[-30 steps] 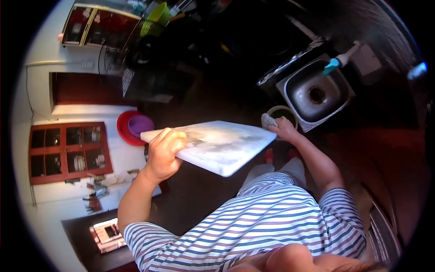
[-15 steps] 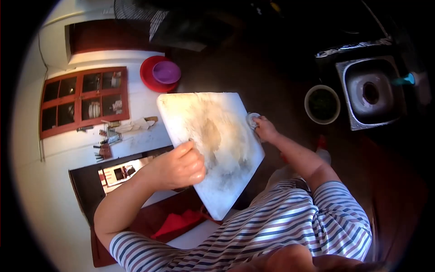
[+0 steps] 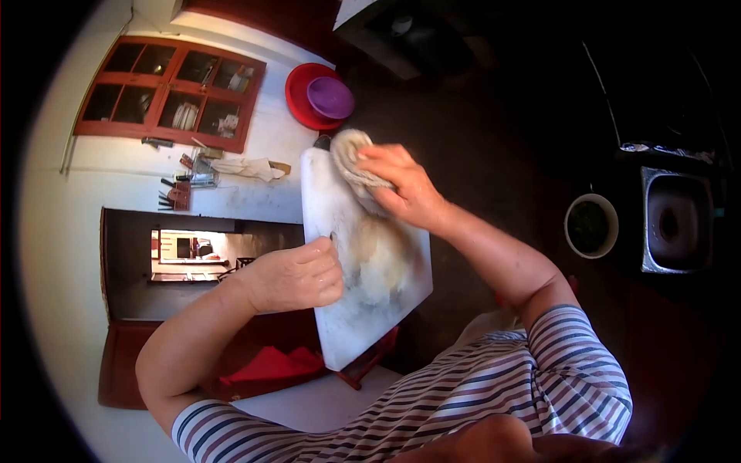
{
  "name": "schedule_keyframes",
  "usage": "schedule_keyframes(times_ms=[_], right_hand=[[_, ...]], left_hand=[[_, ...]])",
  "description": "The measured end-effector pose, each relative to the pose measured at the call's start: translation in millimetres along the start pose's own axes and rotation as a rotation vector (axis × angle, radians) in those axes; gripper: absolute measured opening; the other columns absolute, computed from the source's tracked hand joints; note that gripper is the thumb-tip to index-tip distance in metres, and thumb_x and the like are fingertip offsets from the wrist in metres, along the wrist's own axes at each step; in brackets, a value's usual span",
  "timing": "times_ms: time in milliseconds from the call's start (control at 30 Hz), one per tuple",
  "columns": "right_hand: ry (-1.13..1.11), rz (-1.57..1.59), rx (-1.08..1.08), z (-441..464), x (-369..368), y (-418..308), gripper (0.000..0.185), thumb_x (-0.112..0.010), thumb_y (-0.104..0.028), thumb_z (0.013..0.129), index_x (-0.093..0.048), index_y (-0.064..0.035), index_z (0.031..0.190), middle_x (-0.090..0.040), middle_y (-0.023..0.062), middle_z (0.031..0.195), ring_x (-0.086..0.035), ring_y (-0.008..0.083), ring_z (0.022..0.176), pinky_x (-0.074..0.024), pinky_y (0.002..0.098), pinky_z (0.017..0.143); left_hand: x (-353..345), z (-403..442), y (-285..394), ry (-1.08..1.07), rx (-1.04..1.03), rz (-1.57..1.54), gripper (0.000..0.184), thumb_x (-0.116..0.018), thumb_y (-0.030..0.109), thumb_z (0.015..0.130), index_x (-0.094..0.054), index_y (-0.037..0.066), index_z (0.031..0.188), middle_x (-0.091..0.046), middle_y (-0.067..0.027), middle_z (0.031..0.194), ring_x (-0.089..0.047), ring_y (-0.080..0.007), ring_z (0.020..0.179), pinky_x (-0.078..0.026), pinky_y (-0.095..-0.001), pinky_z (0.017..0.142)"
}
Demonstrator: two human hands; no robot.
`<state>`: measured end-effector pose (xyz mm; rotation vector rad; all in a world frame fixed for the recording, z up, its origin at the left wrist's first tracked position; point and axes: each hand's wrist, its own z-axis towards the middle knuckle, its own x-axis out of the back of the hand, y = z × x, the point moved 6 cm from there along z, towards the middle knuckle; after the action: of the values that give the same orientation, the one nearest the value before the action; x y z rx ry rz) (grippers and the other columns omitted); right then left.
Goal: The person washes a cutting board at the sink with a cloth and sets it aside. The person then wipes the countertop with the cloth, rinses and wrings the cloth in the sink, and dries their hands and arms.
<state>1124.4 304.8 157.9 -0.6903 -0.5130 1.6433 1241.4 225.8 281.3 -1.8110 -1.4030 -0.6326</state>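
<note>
A white board (image 3: 363,270) with brown and grey stains hangs tilted in front of my body. My left hand (image 3: 297,276) is closed round its left side, near a small dark slot, and holds it up. In my right hand (image 3: 405,185) is a bunched pale cloth (image 3: 355,158), pressed against the board's upper edge and top surface. The fingers of that hand curl over the cloth.
A sink (image 3: 675,220) and a bowl of greens (image 3: 590,225) are at the right. Red (image 3: 297,92) and purple (image 3: 330,97) basins stand at upper left, by a glass-doored wall cabinet (image 3: 166,96). Red cloth (image 3: 274,365) lies below my left arm.
My right hand has brought the cloth from beyond the board's right side up to its upper edge. The board has turned more upright, and the view has swung left, away from the sink.
</note>
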Motion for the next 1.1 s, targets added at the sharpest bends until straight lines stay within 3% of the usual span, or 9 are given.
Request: schedule_keyframes(times_ms=[100, 167, 233, 367, 433, 500, 767, 933, 1100], right_hand=[[0.020, -0.155, 0.079, 26, -34, 33, 0.040, -0.055, -0.004, 0.068, -0.059, -0.0119, 0.107, -0.056, 0.0137, 0.112, -0.054, 0.0316, 0.098, -0.0462, 0.0376, 0.082], [-0.216, -0.368, -0.224, 27, -58, 99, 0.036, -0.052, -0.007, 0.072, -0.060, -0.0135, 0.107, -0.058, 0.0104, 0.106, -0.057, 0.0305, 0.092, -0.0470, 0.0373, 0.077], [-0.321, -0.011, -0.648, -16, -80, 182, 0.026, -0.052, -0.012, 0.078, -0.062, -0.0085, 0.101, -0.063, 0.0133, 0.089, -0.061, 0.0242, 0.074, -0.0480, 0.0322, 0.069], [-0.033, 0.316, -1.122, -92, -110, 251, 0.027, -0.049, -0.022, 0.086, -0.063, -0.0022, 0.098, -0.065, 0.0093, 0.087, -0.061, 0.0211, 0.072, -0.0495, 0.0340, 0.067], [-0.003, 1.005, -1.498, -144, -165, 256, 0.033, -0.053, -0.035, 0.087, -0.063, -0.0057, 0.096, -0.065, 0.0077, 0.090, -0.061, 0.0187, 0.079, -0.0503, 0.0335, 0.073], [0.093, 1.041, -1.554, -178, -215, 226, 0.036, -0.053, -0.041, 0.087, -0.063, -0.0083, 0.097, -0.065, 0.0082, 0.093, -0.061, 0.0197, 0.080, -0.0514, 0.0350, 0.074], [-0.868, 0.945, -1.872, -283, -282, 175, 0.058, -0.054, -0.058, 0.080, -0.058, -0.0096, 0.113, -0.062, 0.0069, 0.105, -0.060, 0.0231, 0.082, -0.0477, 0.0388, 0.077], [-0.902, 0.949, -2.053, -247, -300, 243, 0.043, -0.053, -0.046, 0.086, -0.061, -0.0089, 0.106, -0.065, 0.0036, 0.083, -0.060, 0.0156, 0.072, -0.0502, 0.0313, 0.060], [-0.907, 0.730, -1.961, -153, -333, 350, 0.037, -0.055, -0.038, 0.086, -0.060, -0.0059, 0.104, -0.064, 0.0061, 0.093, -0.060, 0.0159, 0.078, -0.0506, 0.0305, 0.063]], left_hand=[[-4, -42, 6, -0.030, 0.033, 0.073, 0.007, -0.052, 0.017, 0.070, -0.049, 0.011, 0.071, -0.055, -0.0041, 0.080, -0.054, -0.0193, 0.089, -0.040, -0.0307, 0.083], [-9, -79, 11, -0.047, 0.096, 0.130, 0.007, -0.053, 0.018, 0.071, -0.049, 0.011, 0.071, -0.058, -0.0040, 0.082, -0.054, -0.0175, 0.091, -0.039, -0.0279, 0.076], [-1, -109, 16, 0.028, 0.205, 0.145, 0.007, -0.054, 0.016, 0.071, -0.048, 0.011, 0.071, -0.057, -0.0027, 0.080, -0.054, -0.0159, 0.092, -0.039, -0.0274, 0.072], [-3, -163, 25, 0.058, 0.328, 0.153, 0.008, -0.055, 0.014, 0.070, -0.048, 0.011, 0.071, -0.057, -0.0018, 0.080, -0.054, -0.0150, 0.093, -0.038, -0.0270, 0.069], [-16, -186, 35, 0.014, 0.346, 0.114, 0.008, -0.056, 0.013, 0.070, -0.048, 0.012, 0.071, -0.056, -0.0018, 0.079, -0.054, -0.0144, 0.094, -0.039, -0.0271, 0.069], [-31, -209, 41, -0.002, 0.387, 0.127, 0.007, -0.056, 0.013, 0.070, -0.049, 0.012, 0.072, -0.055, -0.0023, 0.081, -0.054, -0.0148, 0.093, -0.039, -0.0285, 0.070], [-140, -315, 21, 0.061, 0.812, -0.137, 0.006, -0.053, 0.012, 0.068, -0.049, 0.011, 0.073, -0.051, -0.0023, 0.079, -0.054, -0.0157, 0.088, -0.037, -0.0334, 0.073], [-256, -374, -15, 0.046, 1.083, -0.394, 0.011, -0.055, 0.005, 0.066, -0.049, 0.013, 0.072, -0.052, -0.0021, 0.074, -0.052, -0.0202, 0.072, -0.033, -0.0330, 0.069], [-383, -430, -89, -0.084, 1.363, -0.741, 0.017, -0.068, 0.013, 0.065, -0.057, 0.012, 0.079, -0.061, -0.0082, 0.075, -0.055, -0.0290, 0.073, -0.039, -0.0369, 0.068]])
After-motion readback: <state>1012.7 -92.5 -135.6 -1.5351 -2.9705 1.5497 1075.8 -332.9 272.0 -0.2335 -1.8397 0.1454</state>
